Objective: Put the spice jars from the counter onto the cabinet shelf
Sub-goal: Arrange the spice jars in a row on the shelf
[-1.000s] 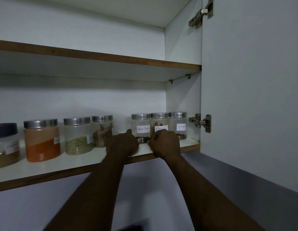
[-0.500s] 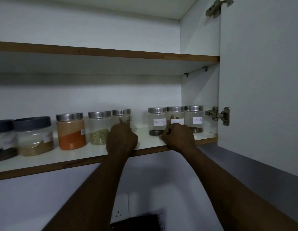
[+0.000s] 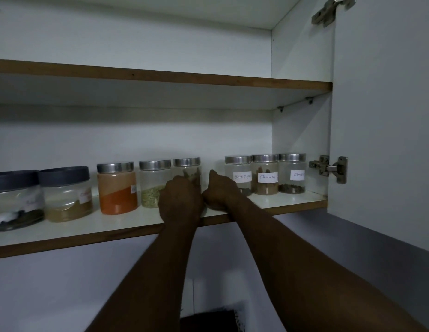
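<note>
Several spice jars stand in a row on the lower cabinet shelf [image 3: 89,238]. At the right are silver-lidded jars labelled Black Pepper [image 3: 240,164], Cinnamon [image 3: 266,174] and Cloves [image 3: 292,174]. Left of a gap stand a jar of brown pieces [image 3: 186,164], a green-seed jar [image 3: 153,183] and an orange-powder jar [image 3: 116,190]. My left hand [image 3: 181,202] is in front of the brown-piece jar with its back to me, and its fingers are hidden. My right hand [image 3: 220,191] is curled in the gap with the thumb up, beside the Black Pepper jar. It holds nothing I can see.
Two wider jars with dark lids [image 3: 15,200] [image 3: 65,192] stand at the shelf's left end. The upper shelf [image 3: 160,76] hangs low above the jars. The open cabinet door [image 3: 386,116] and its hinge [image 3: 328,167] are at the right. A dark object [image 3: 208,319] lies below.
Both hands have slid left along the shelf: the right from the Cinnamon jar to the gap beside Black Pepper, the left from that gap to the brown-piece jar. My view has shifted left too.
</note>
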The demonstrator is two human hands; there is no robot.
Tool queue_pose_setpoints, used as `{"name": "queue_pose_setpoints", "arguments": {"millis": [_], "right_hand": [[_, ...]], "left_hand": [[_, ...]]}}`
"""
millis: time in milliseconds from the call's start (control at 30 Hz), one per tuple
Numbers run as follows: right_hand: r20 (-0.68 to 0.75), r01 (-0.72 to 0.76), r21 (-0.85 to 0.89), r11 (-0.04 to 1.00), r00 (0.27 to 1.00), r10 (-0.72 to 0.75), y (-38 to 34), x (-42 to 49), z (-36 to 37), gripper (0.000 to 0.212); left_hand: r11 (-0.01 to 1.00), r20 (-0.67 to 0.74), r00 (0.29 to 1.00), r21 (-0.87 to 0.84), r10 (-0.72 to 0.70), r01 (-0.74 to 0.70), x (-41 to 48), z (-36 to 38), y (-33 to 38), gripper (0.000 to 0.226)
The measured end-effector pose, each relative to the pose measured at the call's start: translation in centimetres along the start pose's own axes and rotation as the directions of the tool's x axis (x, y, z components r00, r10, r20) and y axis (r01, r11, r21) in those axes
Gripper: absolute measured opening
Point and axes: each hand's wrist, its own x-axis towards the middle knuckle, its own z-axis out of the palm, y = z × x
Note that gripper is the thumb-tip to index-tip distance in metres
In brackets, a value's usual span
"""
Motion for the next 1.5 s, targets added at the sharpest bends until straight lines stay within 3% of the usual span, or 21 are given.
{"name": "queue_pose_setpoints", "arguments": {"millis": [133, 300, 500, 733, 900, 1200, 1500], "right_hand": [[0.06, 0.003, 0.16, 0.987, 0.998, -0.013, -0.3, 0.5, 0.3, 0.099], [-0.027, 0.054, 0.303, 0.951, 0.998, -0.048, -0.3, -0.1, 0.2, 0.071], [-0.121, -0.003, 0.376, 0.927, 0.991, 0.052, 0.4, -2.3, -0.8, 0.066], [-0.241, 0.028, 0.351, 0.936, 0.969, 0.061, 1.1, -3.7, -1.1, 0.059], [-0.265, 0.041, 0.257, 0.966, 0.964, 0.03, 0.5, -3.7, -0.7, 0.073], [-0.34, 0.034, 0.266, 0.963, 0.938, 0.06, 0.2, -4.3, -0.4, 0.053], [-0.409, -0.006, 0.18, 0.984, 0.909, 0.08, -0.1, -4.4, -0.3, 0.052]], "left_hand": [[1.0, 0.045, 0.999, -0.012, 0.011, -0.01, 0.0, 0.1, -0.3, 0.029], [1.0, 0.119, 0.993, -0.022, -0.013, 0.015, 0.6, 0.3, -0.5, 0.046], [0.998, 0.196, 0.98, 0.054, -0.026, 0.015, 0.8, 0.4, -0.3, 0.062], [0.999, 0.255, 0.967, 0.047, -0.01, -0.002, 0.9, 0.0, -0.1, 0.066], [1.0, 0.247, 0.969, 0.015, -0.022, 0.018, 0.7, -0.2, 0.0, 0.069], [0.992, 0.229, 0.971, 0.084, 0.071, -0.092, 0.9, 0.3, -0.4, 0.049], [0.978, 0.247, 0.957, 0.103, 0.151, -0.181, 1.2, 0.9, -0.7, 0.053]]}}
